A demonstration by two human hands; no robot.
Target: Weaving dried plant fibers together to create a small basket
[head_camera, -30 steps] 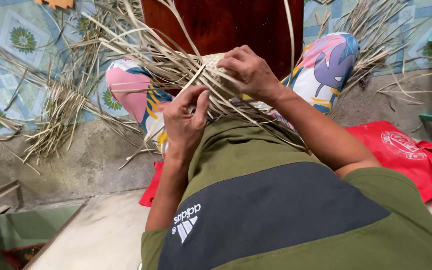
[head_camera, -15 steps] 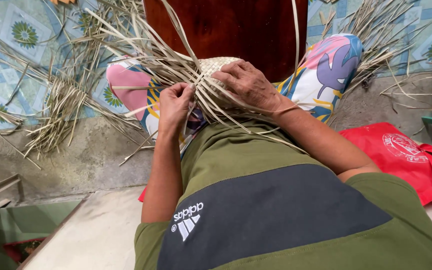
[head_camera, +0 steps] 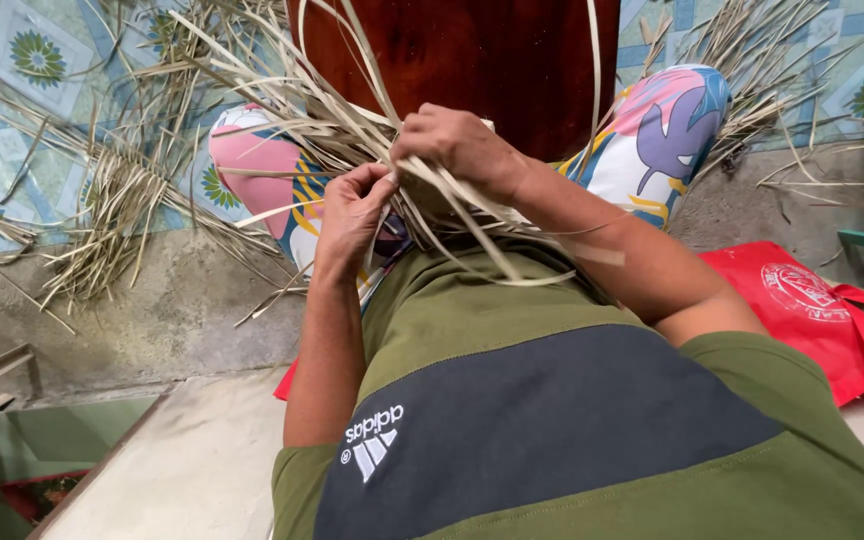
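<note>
Seated person, head view looking down over an olive and dark grey shirt (head_camera: 552, 420) with a small white emblem low on the chest.

Left hand (head_camera: 350, 215): fingers curled in, grip pressed together on a pale dry strip (head_camera: 377, 190), pinched between thumb and fingertips just left of the woven piece.

Right hand (head_camera: 460, 148): lies over the top of the woven piece (head_camera: 432, 205), fingers bent and pressing down on the strips; grip closed over the weave, knuckles up. The two hands are just beside each other, nearly touching at the fingertips.

The woven piece sits on the lap between the knees, mostly hidden under the right hand. Long loose strips (head_camera: 282, 100) fan out from it up and to the left; a few trail down across the shirt toward the right forearm.

Trousers (head_camera: 662, 130) in a bright leaf print, pink, blue and white, one knee either side of the hands. A dark brown wooden panel (head_camera: 472, 50) stands upright just beyond the knees.

Floor: patterned tiles (head_camera: 22, 60) with blue-green flower motifs at the upper left, bare grey concrete (head_camera: 152, 320) nearer. A heap of dry strips (head_camera: 102, 220) lies on the floor at the left, another at the upper right.

Red bag (head_camera: 812, 310), flat, with a round pale printed mark, lies on the floor at the right edge, beside the right elbow.
</note>
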